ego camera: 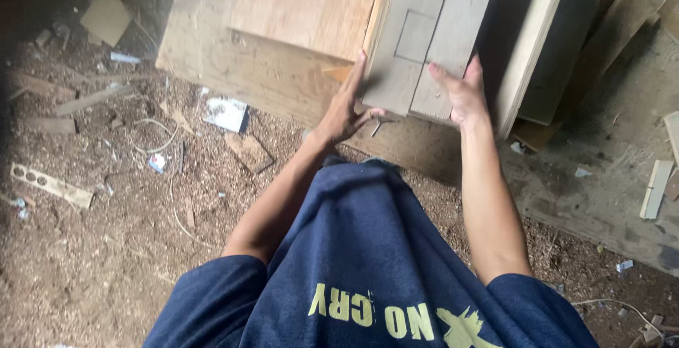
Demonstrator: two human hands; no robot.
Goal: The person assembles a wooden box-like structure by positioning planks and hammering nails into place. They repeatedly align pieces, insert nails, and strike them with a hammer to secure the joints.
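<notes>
I hold a grey wooden panel (424,30) upright in front of me, made of two joined boards with a square outline scored on its face. My left hand (348,111) presses flat against the panel's left edge and lower corner. My right hand (463,93) grips the bottom edge at the right, thumb on the face. A pale plank (532,44) stands on edge just right of the panel. My dark blue shirt with yellow print fills the lower middle of the view.
A large plywood sheet (269,37) lies behind the panel at the upper left. The ground is covered in sawdust with wood offcuts, a drilled strip (49,185), a white scrap (226,114) and loose wire. More boards lie at the right.
</notes>
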